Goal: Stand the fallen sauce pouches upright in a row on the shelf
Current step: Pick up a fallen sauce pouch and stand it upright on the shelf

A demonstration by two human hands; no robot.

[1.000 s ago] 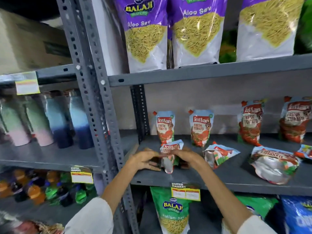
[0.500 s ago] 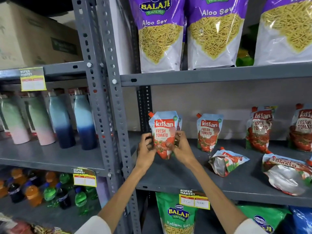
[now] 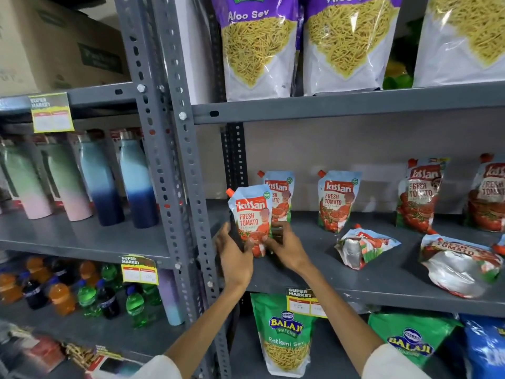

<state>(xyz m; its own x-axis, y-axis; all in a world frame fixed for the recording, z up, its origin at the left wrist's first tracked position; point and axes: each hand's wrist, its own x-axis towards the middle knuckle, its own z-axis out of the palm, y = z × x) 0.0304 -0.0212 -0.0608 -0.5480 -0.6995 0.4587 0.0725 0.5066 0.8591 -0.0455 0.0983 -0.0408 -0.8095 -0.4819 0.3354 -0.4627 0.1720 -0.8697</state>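
A small blue tomato sauce pouch (image 3: 250,214) with a red spout stands upright at the left end of the grey shelf (image 3: 369,285). My left hand (image 3: 233,255) and my right hand (image 3: 287,248) grip its bottom from either side. Right behind it another pouch (image 3: 282,195) stands at the back, and a third pouch (image 3: 337,202) stands further right. Two bigger red pouches (image 3: 419,195) stand at the back right. One small pouch (image 3: 364,247) lies fallen mid-shelf, and a big pouch (image 3: 461,265) lies flat at the right.
A perforated grey upright post (image 3: 177,165) rises just left of my hands. Large snack bags (image 3: 258,47) fill the shelf above and green snack bags (image 3: 285,332) the one below. Pastel bottles (image 3: 136,181) stand on the left rack. A price tag (image 3: 304,302) hangs on the shelf edge.
Both hands lifted the fallen pouch off the shelf, turned it upright and brought it down at the left end, in front of the back pouch. The camera has moved closer.
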